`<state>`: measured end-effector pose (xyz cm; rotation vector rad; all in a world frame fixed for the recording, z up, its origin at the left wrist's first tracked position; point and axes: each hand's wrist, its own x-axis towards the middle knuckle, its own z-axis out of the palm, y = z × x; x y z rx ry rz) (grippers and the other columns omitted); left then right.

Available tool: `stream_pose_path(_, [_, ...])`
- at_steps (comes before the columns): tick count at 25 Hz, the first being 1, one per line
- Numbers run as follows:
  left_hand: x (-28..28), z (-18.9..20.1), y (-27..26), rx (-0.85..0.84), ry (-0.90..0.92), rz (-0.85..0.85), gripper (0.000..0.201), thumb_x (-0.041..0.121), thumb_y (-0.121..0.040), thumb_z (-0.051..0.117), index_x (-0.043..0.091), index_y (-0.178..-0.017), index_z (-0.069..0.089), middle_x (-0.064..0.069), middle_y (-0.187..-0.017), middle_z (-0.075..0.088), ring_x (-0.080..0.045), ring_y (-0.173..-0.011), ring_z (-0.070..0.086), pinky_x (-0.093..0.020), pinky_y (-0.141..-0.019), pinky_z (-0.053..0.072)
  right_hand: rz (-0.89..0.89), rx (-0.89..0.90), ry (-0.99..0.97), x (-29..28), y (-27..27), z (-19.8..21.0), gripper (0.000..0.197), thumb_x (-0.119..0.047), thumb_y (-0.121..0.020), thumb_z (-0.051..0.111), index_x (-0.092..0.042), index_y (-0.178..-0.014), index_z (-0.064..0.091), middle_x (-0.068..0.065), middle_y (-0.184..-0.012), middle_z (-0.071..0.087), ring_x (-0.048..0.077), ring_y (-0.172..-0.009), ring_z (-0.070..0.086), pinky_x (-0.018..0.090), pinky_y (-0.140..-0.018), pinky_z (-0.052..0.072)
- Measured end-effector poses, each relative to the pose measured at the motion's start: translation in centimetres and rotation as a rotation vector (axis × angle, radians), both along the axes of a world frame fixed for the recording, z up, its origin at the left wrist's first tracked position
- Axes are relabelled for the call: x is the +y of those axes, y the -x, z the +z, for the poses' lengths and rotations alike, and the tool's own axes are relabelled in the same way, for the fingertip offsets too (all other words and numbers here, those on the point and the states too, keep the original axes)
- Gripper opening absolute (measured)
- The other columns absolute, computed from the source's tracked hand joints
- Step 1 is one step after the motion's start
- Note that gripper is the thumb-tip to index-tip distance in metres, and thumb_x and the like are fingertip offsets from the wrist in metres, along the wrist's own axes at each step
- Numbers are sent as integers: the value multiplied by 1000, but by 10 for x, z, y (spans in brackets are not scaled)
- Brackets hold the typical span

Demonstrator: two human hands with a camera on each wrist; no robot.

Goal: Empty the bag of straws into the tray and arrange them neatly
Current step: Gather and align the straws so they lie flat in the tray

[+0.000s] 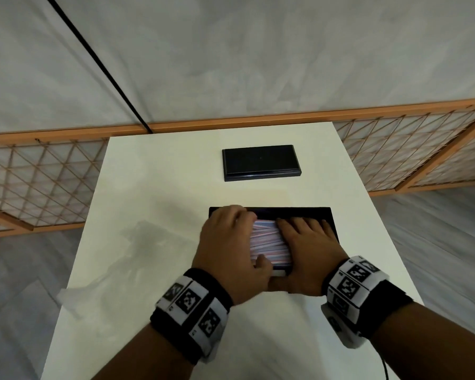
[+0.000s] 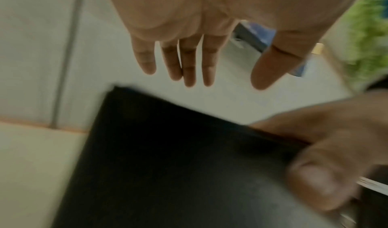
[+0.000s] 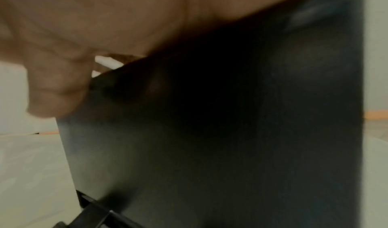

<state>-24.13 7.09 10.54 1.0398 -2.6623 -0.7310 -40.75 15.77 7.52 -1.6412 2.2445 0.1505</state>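
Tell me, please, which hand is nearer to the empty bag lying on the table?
Left. The left hand is at the tray's left end, on the bag's side; the right hand lies flat farther right.

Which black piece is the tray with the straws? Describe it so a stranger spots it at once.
On the white table lie two black rectangles, one behind the other. The tray is the nearer one, under the left hand and right hand. Unlike the bare black lid beyond it, it holds striped straws.
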Motion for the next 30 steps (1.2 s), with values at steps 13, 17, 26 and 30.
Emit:
stream_pose_path(13, [9, -24, 18, -714, -27, -179, 77, 40, -82, 72, 24, -146, 33, -3, -149, 42, -28, -139, 42, -49, -118, 33, 92, -52, -132, 7, -1, 1, 91, -76, -59, 64, -37, -136, 36, 0, -132, 40, 30, -122, 41, 50, -105, 36])
stream_pose_path(17, [8, -16, 15, -682, 2, -191, 79, 40, -74, 77, 23, -138, 35, -3, -140, 45, -28, -131, 45, -48, -111, 39, 86, -27, -76, 13, -8, 6, 98, -81, -50, 63, -36, -133, 38, -4, -130, 42, 26, -119, 41, 50, -103, 36])
stream_pose_path(26, [3, -30, 22, -638, -84, -240, 93, 49, -69, 83, 25, -142, 30, 1, -144, 45, -25, -138, 44, -52, -117, 33, 135, -23, -96, 4, -10, 3, 103, -84, -50, 60, -33, -137, 36, -4, -131, 42, 26, -123, 38, 61, -112, 19])
stream_pose_path(30, [2, -25, 18, -649, -73, -216, 89, 45, -67, 84, 25, -137, 32, 0, -140, 46, -25, -133, 45, -53, -115, 34, 83, -41, -187, 4, -8, 3, 112, -84, -48, 61, -35, -143, 27, -4, -139, 46, 28, -127, 42, 56, -112, 24])
